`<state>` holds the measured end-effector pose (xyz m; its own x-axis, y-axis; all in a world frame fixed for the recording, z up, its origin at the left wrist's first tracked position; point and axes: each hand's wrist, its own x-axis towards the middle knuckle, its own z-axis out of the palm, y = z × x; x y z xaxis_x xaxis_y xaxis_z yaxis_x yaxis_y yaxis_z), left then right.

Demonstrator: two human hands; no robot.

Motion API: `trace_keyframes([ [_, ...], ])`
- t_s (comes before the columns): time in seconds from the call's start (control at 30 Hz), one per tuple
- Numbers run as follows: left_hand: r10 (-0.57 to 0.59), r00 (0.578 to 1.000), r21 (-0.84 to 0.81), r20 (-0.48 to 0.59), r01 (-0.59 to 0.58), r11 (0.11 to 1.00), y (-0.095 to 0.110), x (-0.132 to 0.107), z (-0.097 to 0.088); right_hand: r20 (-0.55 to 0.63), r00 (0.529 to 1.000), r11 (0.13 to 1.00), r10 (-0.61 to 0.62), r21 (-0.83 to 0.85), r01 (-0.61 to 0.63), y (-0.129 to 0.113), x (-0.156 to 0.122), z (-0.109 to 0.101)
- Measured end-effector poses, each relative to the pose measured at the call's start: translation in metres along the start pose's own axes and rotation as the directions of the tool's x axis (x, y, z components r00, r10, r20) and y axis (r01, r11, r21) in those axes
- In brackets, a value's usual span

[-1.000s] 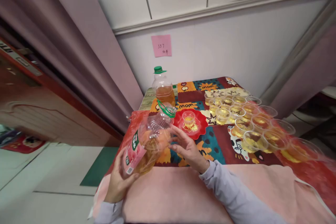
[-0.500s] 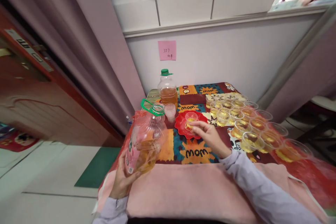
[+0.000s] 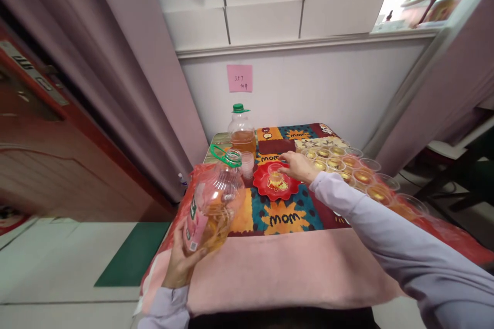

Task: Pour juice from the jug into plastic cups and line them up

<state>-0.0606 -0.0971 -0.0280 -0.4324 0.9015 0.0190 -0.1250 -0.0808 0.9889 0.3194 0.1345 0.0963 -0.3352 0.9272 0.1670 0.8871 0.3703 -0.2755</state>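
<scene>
My left hand (image 3: 178, 263) grips the base of a big clear jug (image 3: 214, 200) with a pink label, a green handle ring and amber liquid, held upright above the table's near left corner. My right hand (image 3: 297, 166) reaches over the table and closes its fingers on the rim of a small clear cup (image 3: 275, 174) of yellow liquid that stands on a red plate (image 3: 276, 186). A stack of empty clear cups (image 3: 247, 164) stands just left of the plate.
A capped bottle (image 3: 241, 131) with a green lid stands at the table's far left. Several filled clear cups (image 3: 349, 164) cover the right side of the patterned cloth (image 3: 285, 216). A pink note (image 3: 239, 78) hangs on the wall behind. A red wooden door (image 3: 46, 164) is on the left.
The jug has gone from tilted to upright in my left hand. My right hand left the jug, moved forward over the table and reached the cup on the red plate.
</scene>
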Motion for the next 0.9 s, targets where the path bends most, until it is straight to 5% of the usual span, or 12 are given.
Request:
trace_keyframes([
  [0.27, 0.018, 1.0, 0.015, -0.01, -0.018, 1.0, 0.002, -0.002, 0.003, 0.087, 0.995, 0.99, 0.057, -0.134, -0.045, -0.041, 0.004, 0.032],
  [0.5, -0.015, 1.0, 0.009, 0.017, 0.015, 1.0, 0.003, 0.0, 0.0, 0.052, 0.998, 0.989, 0.033, -0.144, -0.025, -0.045, 0.0, 0.029],
  [0.67, -0.003, 1.0, 0.003, 0.013, 0.003, 1.0, 0.001, 0.001, 0.0, -0.02, 1.0, 0.993, 0.011, -0.118, -0.013, -0.023, -0.005, -0.006],
  [0.9, -0.067, 0.995, 0.038, 0.074, 0.064, 0.997, 0.005, 0.004, -0.009, -0.085, 0.996, 0.994, -0.023, -0.105, 0.014, 0.045, -0.037, -0.052],
])
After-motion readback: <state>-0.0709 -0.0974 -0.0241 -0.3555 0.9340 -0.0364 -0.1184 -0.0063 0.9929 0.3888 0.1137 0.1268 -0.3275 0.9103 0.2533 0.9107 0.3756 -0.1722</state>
